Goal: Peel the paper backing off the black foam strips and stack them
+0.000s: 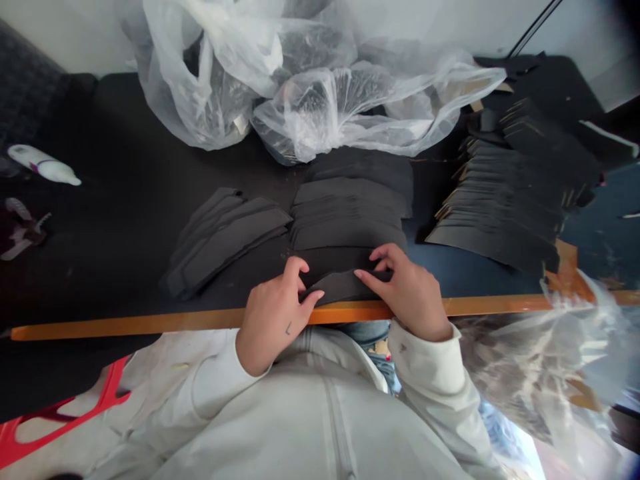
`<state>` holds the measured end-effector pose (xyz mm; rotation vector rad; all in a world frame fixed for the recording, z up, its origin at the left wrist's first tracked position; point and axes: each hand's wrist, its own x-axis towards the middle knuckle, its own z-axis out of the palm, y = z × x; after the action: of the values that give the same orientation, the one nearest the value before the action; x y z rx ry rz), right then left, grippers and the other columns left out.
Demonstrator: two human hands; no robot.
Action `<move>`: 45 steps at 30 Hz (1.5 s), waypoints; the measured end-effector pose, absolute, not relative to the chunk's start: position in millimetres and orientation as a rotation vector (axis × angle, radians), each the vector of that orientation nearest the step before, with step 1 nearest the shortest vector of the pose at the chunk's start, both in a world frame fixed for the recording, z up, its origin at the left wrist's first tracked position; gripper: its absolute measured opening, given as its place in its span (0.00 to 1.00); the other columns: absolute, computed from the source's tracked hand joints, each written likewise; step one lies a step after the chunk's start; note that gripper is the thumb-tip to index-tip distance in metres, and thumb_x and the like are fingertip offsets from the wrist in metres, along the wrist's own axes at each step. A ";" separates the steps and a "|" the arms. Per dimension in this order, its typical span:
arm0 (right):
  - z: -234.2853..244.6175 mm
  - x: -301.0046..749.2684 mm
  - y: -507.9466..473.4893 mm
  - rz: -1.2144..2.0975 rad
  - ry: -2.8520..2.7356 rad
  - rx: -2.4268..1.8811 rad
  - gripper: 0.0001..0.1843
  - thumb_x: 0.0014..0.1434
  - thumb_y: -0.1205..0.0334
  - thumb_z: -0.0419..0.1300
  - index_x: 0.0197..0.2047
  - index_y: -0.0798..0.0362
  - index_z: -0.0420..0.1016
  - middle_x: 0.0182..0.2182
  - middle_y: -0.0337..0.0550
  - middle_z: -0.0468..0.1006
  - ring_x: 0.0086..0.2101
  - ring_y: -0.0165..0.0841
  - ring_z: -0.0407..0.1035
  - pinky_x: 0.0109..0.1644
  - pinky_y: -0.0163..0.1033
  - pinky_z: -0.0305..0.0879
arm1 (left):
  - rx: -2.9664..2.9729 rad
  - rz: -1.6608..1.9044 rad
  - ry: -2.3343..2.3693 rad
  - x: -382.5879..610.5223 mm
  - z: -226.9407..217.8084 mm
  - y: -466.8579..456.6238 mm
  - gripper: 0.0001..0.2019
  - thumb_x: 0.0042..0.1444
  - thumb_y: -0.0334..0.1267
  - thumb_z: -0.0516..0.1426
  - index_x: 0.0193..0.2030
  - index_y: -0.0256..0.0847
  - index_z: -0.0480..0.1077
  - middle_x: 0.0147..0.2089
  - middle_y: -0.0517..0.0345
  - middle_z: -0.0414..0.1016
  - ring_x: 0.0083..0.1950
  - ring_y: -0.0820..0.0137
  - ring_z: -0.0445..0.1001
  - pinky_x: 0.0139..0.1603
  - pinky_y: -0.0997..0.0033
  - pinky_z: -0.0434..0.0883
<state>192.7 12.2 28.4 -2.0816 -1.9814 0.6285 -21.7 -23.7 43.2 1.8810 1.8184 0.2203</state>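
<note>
A curved dark-grey strip (339, 287) lies along the table's front edge, pinched at both ends. My left hand (277, 310) grips its left end between thumb and fingers. At the other end, my right hand (407, 290) holds the strip the same way, thumb on top. Just beyond my hands a fanned stack of similar dark strips (350, 230) covers the middle of the table. To the left lies a looser pile of dark strips (227, 237). Whether the strip is fabric or foam I cannot tell.
Clear plastic bags (325, 110) sit at the back. On the right stands a long row of dark pieces with tan edges (500, 193). A white bottle (45, 165) lies at far left. Crumpled plastic (555, 360) hangs by the orange table edge (125, 325); a red stool (107, 393) is below left.
</note>
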 end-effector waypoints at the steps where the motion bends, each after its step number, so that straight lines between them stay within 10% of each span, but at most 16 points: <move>1: 28.2 192.5 11.8 0.624 -1.982 -2.080 0.15 0.55 0.48 0.64 0.41 0.45 0.70 0.30 0.34 0.80 0.27 0.34 0.73 0.27 0.35 0.52 | 1.865 0.233 1.820 -22.3 43.9 -25.6 0.16 0.59 0.41 0.62 0.49 0.47 0.61 0.34 0.65 0.79 0.32 0.65 0.79 0.30 0.70 0.62; 6: 27.4 191.3 10.4 0.614 -1.965 -2.113 0.15 0.55 0.48 0.65 0.41 0.45 0.70 0.32 0.33 0.80 0.29 0.35 0.73 0.28 0.35 0.51 | 1.811 0.338 1.911 -31.4 53.0 -33.1 0.14 0.60 0.44 0.60 0.49 0.46 0.65 0.36 0.65 0.79 0.31 0.69 0.77 0.30 0.72 0.62; 12: 25.8 190.9 8.8 0.590 -1.950 -2.123 0.16 0.55 0.47 0.65 0.42 0.45 0.70 0.33 0.34 0.80 0.30 0.35 0.73 0.29 0.35 0.50 | 1.734 0.395 1.954 -42.7 61.5 -41.2 0.17 0.58 0.55 0.59 0.27 0.44 0.71 0.25 0.65 0.74 0.27 0.71 0.72 0.30 0.72 0.60; 30: 24.1 188.3 4.3 0.505 -1.950 -2.115 0.17 0.55 0.47 0.64 0.42 0.46 0.69 0.32 0.34 0.80 0.27 0.34 0.73 0.27 0.35 0.50 | 2.154 0.061 1.995 -45.5 48.5 -44.3 0.17 0.64 0.48 0.55 0.26 0.43 0.65 0.24 0.57 0.71 0.28 0.64 0.70 0.26 0.67 0.53; 36: 27.8 185.0 3.5 0.507 -1.962 -2.121 0.15 0.56 0.51 0.64 0.45 0.47 0.69 0.32 0.36 0.81 0.28 0.36 0.74 0.27 0.35 0.51 | 2.500 0.443 1.053 -32.1 67.4 -15.7 0.12 0.68 0.36 0.49 0.53 0.40 0.68 0.59 0.47 0.72 0.62 0.61 0.69 0.61 0.60 0.66; 41: 29.1 189.1 10.2 0.657 -1.981 -2.048 0.14 0.54 0.60 0.65 0.43 0.48 0.68 0.31 0.36 0.81 0.31 0.37 0.76 0.30 0.36 0.55 | 2.649 0.334 0.758 -14.2 24.4 -10.9 0.36 0.67 0.54 0.49 0.72 0.29 0.47 0.74 0.37 0.51 0.76 0.58 0.48 0.72 0.57 0.55; 45: 48.7 212.3 6.4 0.297 -1.778 -2.267 0.22 0.53 0.45 0.66 0.44 0.50 0.69 0.27 0.41 0.80 0.29 0.41 0.75 0.28 0.38 0.55 | 2.802 0.290 0.743 -15.8 6.0 -13.6 0.49 0.61 0.67 0.44 0.72 0.20 0.44 0.75 0.31 0.46 0.77 0.53 0.43 0.74 0.56 0.52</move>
<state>212.3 6.4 48.7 -2.2666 -1.7785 0.2969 -15.8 -13.6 6.0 2.8020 0.7432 0.2902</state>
